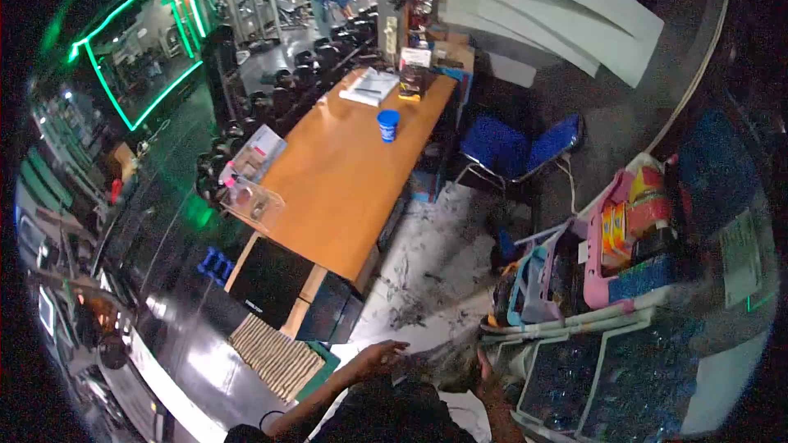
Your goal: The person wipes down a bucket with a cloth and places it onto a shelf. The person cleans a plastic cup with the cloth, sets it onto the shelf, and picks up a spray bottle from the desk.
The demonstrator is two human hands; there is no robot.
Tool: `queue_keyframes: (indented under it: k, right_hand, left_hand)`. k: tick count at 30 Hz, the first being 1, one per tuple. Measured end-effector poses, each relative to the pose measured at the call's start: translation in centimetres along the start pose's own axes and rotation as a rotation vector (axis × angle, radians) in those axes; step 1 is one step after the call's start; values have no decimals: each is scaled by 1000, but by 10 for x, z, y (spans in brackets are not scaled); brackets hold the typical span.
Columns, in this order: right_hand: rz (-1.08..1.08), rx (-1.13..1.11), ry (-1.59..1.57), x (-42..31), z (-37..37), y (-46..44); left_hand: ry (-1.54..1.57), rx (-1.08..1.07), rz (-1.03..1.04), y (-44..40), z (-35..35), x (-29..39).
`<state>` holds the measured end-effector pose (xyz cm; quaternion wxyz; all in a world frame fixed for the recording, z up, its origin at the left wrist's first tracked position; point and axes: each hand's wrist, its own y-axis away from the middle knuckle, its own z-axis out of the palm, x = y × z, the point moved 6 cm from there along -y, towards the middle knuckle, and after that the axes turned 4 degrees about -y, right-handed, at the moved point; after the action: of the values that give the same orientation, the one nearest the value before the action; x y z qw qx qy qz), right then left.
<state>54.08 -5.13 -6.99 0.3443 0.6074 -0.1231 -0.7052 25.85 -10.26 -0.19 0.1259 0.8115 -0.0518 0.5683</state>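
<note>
My left hand (pixel 382 358) is at the bottom centre, low in front of my body, with its fingers partly stretched and nothing visible in it. A dark band circles that wrist. My right hand (pixel 486 369) hangs further right, seen edge-on with a finger or thumb pointing up; it looks empty. Between the hands lies the grey, dark-marked floor (pixel 419 271). Nearest my right hand is a rack (pixel 566 330) with pastel baskets on top. Ahead stands a long orange-brown table (pixel 336 172) bearing a blue cup (pixel 388 125); neither hand touches it.
On the table are white papers (pixel 371 87), a dark box (pixel 412 84) and a clear plastic tray (pixel 253 203). A blue folding chair (pixel 497 148) stands right of it. A pink basket (pixel 595 271) holds packages. Striped mat (pixel 277 354) lies left. Another person (pixel 332 4) bends over dumbbells far back.
</note>
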Motion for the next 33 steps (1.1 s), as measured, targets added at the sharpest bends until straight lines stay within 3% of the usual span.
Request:
queue_keyframes:
  k: [5, 8, 14, 15, 18, 20, 21, 22, 23, 25, 26, 27, 31, 32, 33]
  right_hand:
    - [96, -119, -72, -16, 6, 17]
    - [183, -171, -187, -19, 19, 7]
    - [360, -259, -395, -34, 82, -64]
    - [331, -274, -348, -37, 90, -81]
    - [-210, -302, 197, -49, 95, -130]
    - [-568, -338, 519, -99, 131, -138]
    - [-742, -373, 669, -117, 149, -136]
    - [-571, -406, 620, -99, 143, -178]
    - [-619, -457, 586, -110, 146, -184]
    - [-697, -457, 589, -143, 164, -199]
    - [-732, -406, 630, -161, 176, -212]
    - [-758, -357, 674, -169, 182, -221]
    - [51, -195, -298, -190, 204, -277]
    - [193, -101, -506, -200, 215, -281]
    - [147, -97, -460, -194, 205, -302]
  left_hand:
    - [295, 316, -218, 35, -20, -19]
    - [186, 308, -128, 28, -12, -47]
    - [182, 314, -91, -8, -38, -36]
    - [208, 320, -91, -16, -43, -38]
    - [201, 363, -63, -45, -73, -40]
    - [82, 402, -50, -55, -108, -27]
    - [67, 329, -292, -70, -123, -35]
    - [116, 436, -163, -75, -138, -42]
    - [164, 541, -34, -80, -151, -52]
    - [274, 546, -190, -95, -173, -77]
    - [269, 610, -107, -103, -181, -102]
    - [261, 571, -194, -109, -192, -103]
    - [211, 597, -147, -136, -240, -70]
    - [208, 595, -171, -146, -243, -89]
    - [200, 591, -187, -157, -249, -96]
